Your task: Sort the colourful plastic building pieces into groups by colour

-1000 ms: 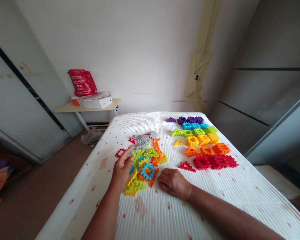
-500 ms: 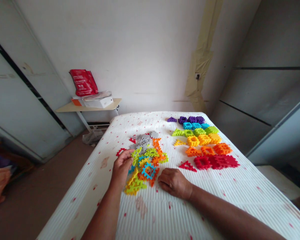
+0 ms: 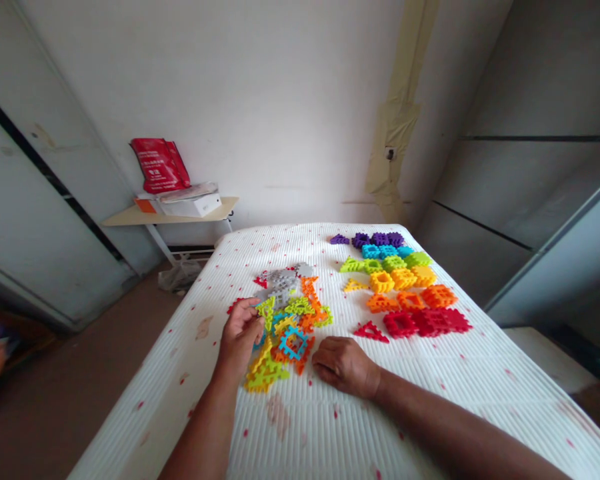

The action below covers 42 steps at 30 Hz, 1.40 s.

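Observation:
My left hand (image 3: 241,333) is at the left side of a mixed pile of toothed plastic building pieces. Between its thumb and fingers is a lime-green triangular building piece (image 3: 267,312). Beneath and beside it lie a blue square piece (image 3: 294,343), orange pieces (image 3: 310,300), yellow-green pieces (image 3: 265,375) and grey pieces (image 3: 281,283). My right hand (image 3: 346,365) rests curled on the white ribbed cover, just right of the pile. Its fingers are folded under, so anything inside is hidden.
Colour-sorted rows line the right side: purple (image 3: 380,239), blue (image 3: 387,251), green (image 3: 394,263), yellow (image 3: 403,277), orange (image 3: 411,300) and red (image 3: 430,323). Beyond the bed's left edge, a small table (image 3: 125,216) bears boxes and a red bag (image 3: 160,165).
My left hand has drawn slightly back to the left with the lime-green triangle, which has turned to show its face. My right hand stays curled. The whole view shifts slightly.

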Tool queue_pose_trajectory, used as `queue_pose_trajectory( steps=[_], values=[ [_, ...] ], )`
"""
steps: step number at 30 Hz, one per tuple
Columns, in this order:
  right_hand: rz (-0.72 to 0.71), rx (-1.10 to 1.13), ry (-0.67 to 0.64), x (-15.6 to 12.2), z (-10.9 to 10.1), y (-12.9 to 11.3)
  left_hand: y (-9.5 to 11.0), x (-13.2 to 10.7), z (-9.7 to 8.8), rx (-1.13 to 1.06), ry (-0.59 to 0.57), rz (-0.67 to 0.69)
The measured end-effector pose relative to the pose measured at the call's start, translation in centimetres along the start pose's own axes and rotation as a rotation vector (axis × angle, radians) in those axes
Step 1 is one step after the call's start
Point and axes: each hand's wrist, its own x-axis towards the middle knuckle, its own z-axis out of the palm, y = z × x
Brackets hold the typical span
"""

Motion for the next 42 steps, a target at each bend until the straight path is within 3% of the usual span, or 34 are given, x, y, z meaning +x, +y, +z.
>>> queue_pose_trajectory(
  steps=[3, 10, 16, 21, 24, 31, 42],
  values=[
    [0.056, 0.107, 0.064, 0.2, -0.2, 0.3, 0.0, -0.1, 0.1, 0.005, -0.033, -0.015],
    [0.336, 0.381, 0.424, 3.0, -0.8, 0.4, 0.6, -0.9, 1.2, 0.089, -0.07, -0.017],
    [0.359, 0.4, 0.431, 4.2, -0.5, -0.7, 0.4, -1.4, 2.0, 0.194, -0.139, -0.025],
    [0.38, 0.379, 0.49, 4.3, -0.5, -1.4, 0.1, -1.7, 2.3, 0.303, -0.203, 0.048],
    [0.322, 0.281, 0.49, 4.3, -0.6, -1.5, 0.3, -1.8, 2.5, 0.303, -0.246, 0.078],
    [-0.026, -0.199, 0.484, 3.9, -1.2, -1.4, 1.4, -2.1, 2.4, 0.288, -0.318, 0.201],
    [-0.115, -0.301, 0.435, 3.5, -0.9, -1.1, 1.5, -2.0, 2.2, 0.245, -0.331, 0.063]
  ],
)
